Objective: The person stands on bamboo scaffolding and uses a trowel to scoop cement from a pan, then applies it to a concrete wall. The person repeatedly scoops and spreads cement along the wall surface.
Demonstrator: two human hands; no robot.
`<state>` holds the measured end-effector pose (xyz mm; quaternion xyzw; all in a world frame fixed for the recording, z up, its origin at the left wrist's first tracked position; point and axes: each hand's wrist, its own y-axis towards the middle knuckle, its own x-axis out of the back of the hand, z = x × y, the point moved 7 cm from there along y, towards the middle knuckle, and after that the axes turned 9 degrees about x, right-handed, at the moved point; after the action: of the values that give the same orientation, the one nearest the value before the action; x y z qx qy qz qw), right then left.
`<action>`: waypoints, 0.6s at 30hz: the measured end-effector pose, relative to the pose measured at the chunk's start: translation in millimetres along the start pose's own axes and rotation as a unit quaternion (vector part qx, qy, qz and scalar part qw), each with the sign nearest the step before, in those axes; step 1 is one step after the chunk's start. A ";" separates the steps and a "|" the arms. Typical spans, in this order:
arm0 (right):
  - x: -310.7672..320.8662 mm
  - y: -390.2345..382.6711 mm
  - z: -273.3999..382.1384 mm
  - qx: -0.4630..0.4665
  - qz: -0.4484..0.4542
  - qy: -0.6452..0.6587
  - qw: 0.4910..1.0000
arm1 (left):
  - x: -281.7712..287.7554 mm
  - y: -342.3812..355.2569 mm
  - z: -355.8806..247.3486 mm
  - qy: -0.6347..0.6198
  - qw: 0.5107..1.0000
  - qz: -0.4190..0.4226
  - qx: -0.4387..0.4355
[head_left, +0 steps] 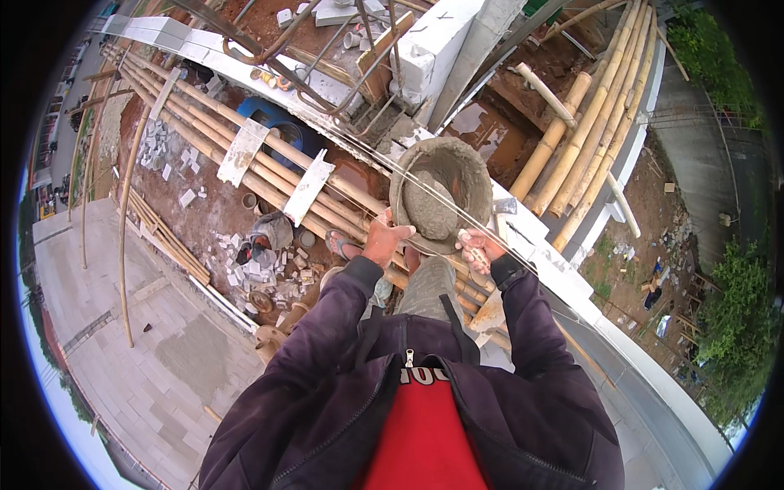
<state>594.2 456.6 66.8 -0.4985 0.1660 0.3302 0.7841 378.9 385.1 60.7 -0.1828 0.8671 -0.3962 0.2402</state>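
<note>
Bucket (471, 173) between left hand (385, 239) and right hand (482, 250), string (453, 204) crossing over. Left at rim, right curled; hold of either cannot be told. Risk: string snag or slipped grip could tip bucket, dropping mortar (430, 211) between poles (345, 211).

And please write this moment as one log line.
Bucket: grey mortar inside | Left hand: at left rim | Right hand: near right rim | Cords: seen across bucket

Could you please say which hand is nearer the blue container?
The left hand, below and right of the blue container in view; the right hand is farther right.
</note>
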 end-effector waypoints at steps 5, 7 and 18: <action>-15.6 -31.3 36.0 0.033 -0.057 -0.047 0.997 | 6.6 2.7 28.0 -0.058 0.997 -0.015 0.055; -30.9 -28.6 51.3 0.070 -0.099 -0.003 0.993 | 14.2 -1.7 33.6 -0.042 0.997 -0.032 0.058; -2.4 292.3 69.2 0.295 -0.359 -0.548 0.695 | 40.3 15.5 48.8 0.002 0.991 -0.122 0.058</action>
<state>387.9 600.7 -97.2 0.0061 -0.3961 0.1720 0.9019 371.3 345.0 9.9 -0.2719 0.8145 -0.4723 0.1989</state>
